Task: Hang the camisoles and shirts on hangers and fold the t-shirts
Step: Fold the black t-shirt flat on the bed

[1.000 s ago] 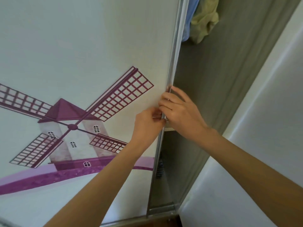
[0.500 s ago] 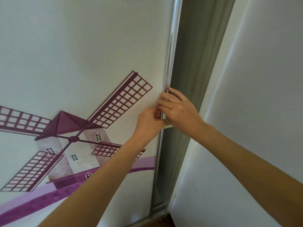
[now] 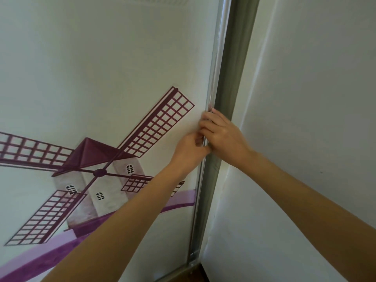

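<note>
Gap's nearly gone. A second ago the wardrobe stood open wide enough to show a blue and a yellow-green garment hanging inside; half a second ago just a grey strip of side panel; now only a thin sliver of that panel [image 3: 227, 82] shows between the door [image 3: 114, 64] edge and the wall [image 3: 309, 98]. You've been sliding the door right the whole time, and both your hands have ridden along with it.

Right hand [image 3: 220, 137]: fingers curled round the metal rail [image 3: 213, 78] on the door edge, gripping it. Left hand [image 3: 190, 152]: pressed against the rail just below and left of the right one, the two hands touching. Its fingers are hidden behind the knuckles, so I can't tell whether they're wrapped on the rail or just pushing.

Task things: no camisoles, shirts, t-shirts or hangers in view now. The clothes seen earlier are behind the door; whether those are the task garments I can't say.

Read: closing the wardrobe looks like either the last step after hanging, or a break before folding. Can't judge how many t-shirts are left from here.

Watch your right fingers: they sit in the closing gap by the panel. Pull them clear before the door seats.
</note>
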{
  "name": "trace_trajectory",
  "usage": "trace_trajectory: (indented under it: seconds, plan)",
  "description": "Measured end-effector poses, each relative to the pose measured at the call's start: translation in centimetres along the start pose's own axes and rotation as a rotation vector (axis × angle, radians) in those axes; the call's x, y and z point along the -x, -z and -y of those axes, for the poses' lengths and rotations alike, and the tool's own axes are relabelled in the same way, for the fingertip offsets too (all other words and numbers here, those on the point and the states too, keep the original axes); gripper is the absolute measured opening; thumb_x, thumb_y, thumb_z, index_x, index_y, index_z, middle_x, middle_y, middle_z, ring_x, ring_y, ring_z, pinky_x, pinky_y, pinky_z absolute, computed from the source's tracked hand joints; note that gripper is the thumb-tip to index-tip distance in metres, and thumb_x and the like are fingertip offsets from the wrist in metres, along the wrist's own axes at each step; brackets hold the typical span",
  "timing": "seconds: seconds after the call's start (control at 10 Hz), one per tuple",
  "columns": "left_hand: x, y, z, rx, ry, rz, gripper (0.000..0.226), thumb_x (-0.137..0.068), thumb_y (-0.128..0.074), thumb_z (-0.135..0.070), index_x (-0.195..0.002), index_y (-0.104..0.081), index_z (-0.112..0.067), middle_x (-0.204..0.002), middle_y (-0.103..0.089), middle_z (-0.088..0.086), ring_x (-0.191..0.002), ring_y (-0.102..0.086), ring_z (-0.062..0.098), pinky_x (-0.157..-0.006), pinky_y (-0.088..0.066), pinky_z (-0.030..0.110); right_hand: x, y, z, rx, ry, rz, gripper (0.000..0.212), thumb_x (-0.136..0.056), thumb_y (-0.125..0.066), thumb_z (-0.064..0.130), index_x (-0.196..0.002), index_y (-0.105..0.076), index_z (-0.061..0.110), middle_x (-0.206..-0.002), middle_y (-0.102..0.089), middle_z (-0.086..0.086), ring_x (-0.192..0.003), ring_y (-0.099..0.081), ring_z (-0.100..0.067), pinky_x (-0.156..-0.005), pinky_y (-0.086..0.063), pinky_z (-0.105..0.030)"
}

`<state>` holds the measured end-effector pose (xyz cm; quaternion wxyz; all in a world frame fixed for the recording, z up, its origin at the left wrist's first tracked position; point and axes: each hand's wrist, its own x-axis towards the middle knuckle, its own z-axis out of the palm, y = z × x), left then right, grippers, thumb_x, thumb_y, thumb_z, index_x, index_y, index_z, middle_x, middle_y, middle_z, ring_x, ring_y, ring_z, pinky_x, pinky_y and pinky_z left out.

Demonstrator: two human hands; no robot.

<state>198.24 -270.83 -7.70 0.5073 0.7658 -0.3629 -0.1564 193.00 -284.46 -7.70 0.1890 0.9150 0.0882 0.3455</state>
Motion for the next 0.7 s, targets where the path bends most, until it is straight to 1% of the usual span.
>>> trace_trajectory:
  seconds: [0.1, 0.2, 0.3, 0.4, 0.5, 0.6, 0.7]
  plan:
    - [-0.2, -0.4, -0.1, 0.01, 0.01, 0.015, 0.04, -0.089, -0.064, -0.014, -0.128, -0.055, -0.012, -0.122, -0.061, 0.004, -0.113, -0.057, 0.017, -0.096, -0.051, 0.036, 0.3, 0.1, -0.4, -0.003, 0.002, 0.02, 0.029, -0.066, -0.084, 0.0, -0.093, -0.075, 0.001, -0.103, -0.071, -0.015, -0.115, -0.062, -0.034, -0.11, -0.04, -0.049]
    - [-0.4, -0.7, -0.1, 0.033, 0.01, 0.045, 0.045, -0.089, -0.064, -0.014, -0.133, -0.053, -0.013, -0.129, -0.058, 0.004, -0.12, -0.054, 0.018, -0.1, -0.048, 0.037, 0.5, -0.1, -0.9, 0.016, -0.009, 0.005, 0.028, -0.066, -0.084, 0.0, -0.092, -0.076, 0.002, -0.103, -0.071, -0.014, -0.115, -0.062, -0.034, -0.11, -0.04, -0.048]
    - [-0.5, -0.7, -0.6, 0.052, 0.014, 0.092, 0.05, -0.09, -0.064, -0.013, -0.138, -0.049, -0.014, -0.136, -0.054, 0.004, -0.127, -0.05, 0.019, -0.103, -0.046, 0.039, 0.6, 0.4, -1.2, 0.043, -0.023, 0.042, 0.028, -0.062, -0.085, 0.002, -0.089, -0.076, 0.005, -0.102, -0.071, -0.012, -0.115, -0.062, -0.034, -0.11, -0.035, -0.047]
    - [-0.6, -0.4, -0.9, 0.062, 0.032, 0.175, 0.051, -0.091, -0.062, -0.015, -0.14, -0.047, -0.016, -0.142, -0.049, 0.003, -0.13, -0.047, 0.022, -0.106, -0.044, 0.046, 0.8, 1.1, -1.0, 0.051, -0.086, 0.13, 0.032, -0.058, -0.085, 0.0, -0.089, -0.077, 0.004, -0.104, -0.072, -0.013, -0.117, -0.061, -0.035, -0.107, -0.039, -0.049]
    - [-0.2, 0.2, -0.9, 0.045, 0.08, 0.294, 0.049, -0.095, -0.057, -0.015, -0.143, -0.044, -0.016, -0.143, -0.047, 0.003, -0.126, -0.047, 0.018, -0.107, -0.042, 0.038, 1.8, 2.3, -0.1, -0.03, -0.192, 0.235, 0.034, -0.062, -0.079, -0.005, -0.095, -0.075, 0.0, -0.11, -0.071, -0.016, -0.126, -0.056, -0.036, -0.104, -0.046, -0.051]
    - [1.0, 1.7, -0.2, 0.023, 0.142, 0.462, 0.04, -0.1, -0.052, -0.018, -0.14, -0.046, -0.014, -0.134, -0.049, 0.001, -0.121, -0.048, 0.015, -0.1, -0.043, 0.03, 2.9, 3.8, 2.3, -0.194, -0.38, 0.335, 0.032, -0.085, -0.062, -0.004, -0.117, -0.067, -0.003, -0.128, -0.063, -0.017, -0.136, -0.046, -0.032, -0.114, -0.033, -0.035]
    - [2.1, 4.3, 1.5, 0.077, 0.183, 0.613, 0.034, -0.1, -0.053, -0.022, -0.133, -0.051, -0.012, -0.136, -0.052, 0.006, -0.125, -0.051, 0.02, -0.103, -0.044, 0.033, 3.1, 5.8, 5.7, -0.321, -0.601, 0.499, 0.039, -0.104, -0.044, 0.018, -0.141, -0.049, 0.007, -0.148, -0.047, -0.008, -0.138, -0.041, -0.023, -0.11, -0.028, -0.023]
